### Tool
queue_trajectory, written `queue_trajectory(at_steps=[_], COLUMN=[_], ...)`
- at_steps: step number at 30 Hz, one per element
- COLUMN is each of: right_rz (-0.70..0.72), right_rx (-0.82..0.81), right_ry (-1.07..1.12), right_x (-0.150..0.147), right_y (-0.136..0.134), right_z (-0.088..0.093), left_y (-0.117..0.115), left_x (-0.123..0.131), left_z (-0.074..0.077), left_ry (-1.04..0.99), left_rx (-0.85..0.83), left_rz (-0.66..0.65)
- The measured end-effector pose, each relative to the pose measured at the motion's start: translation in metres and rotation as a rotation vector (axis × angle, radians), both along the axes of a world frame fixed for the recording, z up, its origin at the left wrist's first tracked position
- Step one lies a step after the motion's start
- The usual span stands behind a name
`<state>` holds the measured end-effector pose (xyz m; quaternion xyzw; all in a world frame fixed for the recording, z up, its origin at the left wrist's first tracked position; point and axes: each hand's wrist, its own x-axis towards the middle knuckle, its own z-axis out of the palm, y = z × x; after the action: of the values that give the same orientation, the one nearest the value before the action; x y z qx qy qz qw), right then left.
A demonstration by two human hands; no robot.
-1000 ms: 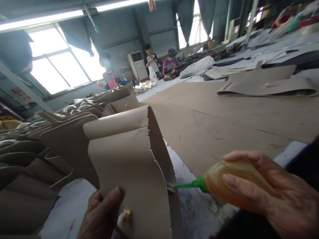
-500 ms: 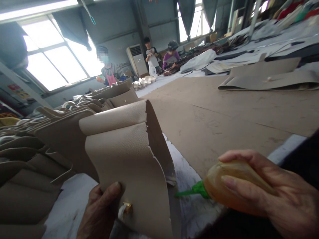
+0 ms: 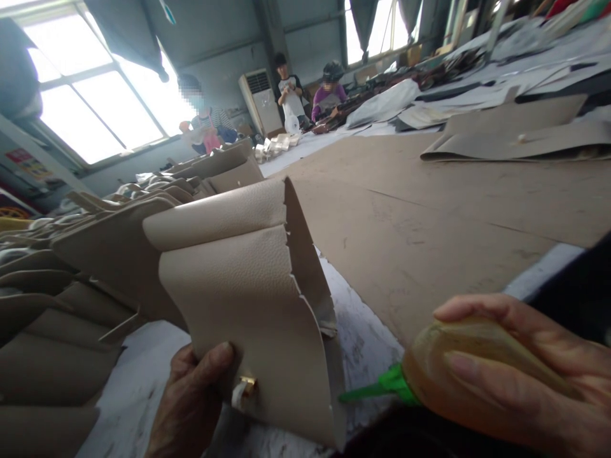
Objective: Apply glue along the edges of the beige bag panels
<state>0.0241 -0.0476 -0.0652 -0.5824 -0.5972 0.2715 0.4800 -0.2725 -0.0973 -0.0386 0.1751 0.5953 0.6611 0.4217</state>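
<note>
My left hand grips a taupe leather bag panel at its lower left edge, thumb on the near face. The panel stands folded over at the top, with small notches along its right edge. A gold metal clasp with white wrapping sits low on it, close to my thumb. My right hand is wrapped around a squeeze bottle of amber liquid, probably glue. Its green nozzle points left, its tip at or very near the panel's lower right edge; contact cannot be made out.
Several taupe leather pieces stand stacked on the left. A large taupe sheet covers the table, with a folded leather piece at its far right. White paper lies underneath. Several people work at the back, one in purple.
The nozzle tip has shifted slightly lower along the panel's right edge. My right hand and the bottle sit a little lower and further right. The view has tilted slightly downward.
</note>
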Motion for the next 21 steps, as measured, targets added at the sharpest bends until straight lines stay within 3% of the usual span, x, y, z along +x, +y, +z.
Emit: queue_trajectory(at_steps=[3, 7, 13, 21], right_rz=[-0.082, -0.085, 0.166, 0.208], right_rx=[0.028, 0.014, -0.059, -0.263], right_ry=[0.004, 0.015, 0.063, 0.254], right_x=[-0.011, -0.012, 0.008, 0.016], right_y=[0.001, -0.002, -0.014, -0.022], right_z=[0.009, 0.010, -0.009, -0.023], left_y=[-0.007, -0.022, -0.037, -0.033], left_x=[0.003, 0.005, 0.008, 0.030], left_z=[0.000, -0.003, -0.004, 0.004], left_ry=[0.011, -0.008, -0.015, 0.066], left_rx=[0.008, -0.015, -0.164, -0.137], left_rz=[0.011, 0.042, 0.018, 0.126])
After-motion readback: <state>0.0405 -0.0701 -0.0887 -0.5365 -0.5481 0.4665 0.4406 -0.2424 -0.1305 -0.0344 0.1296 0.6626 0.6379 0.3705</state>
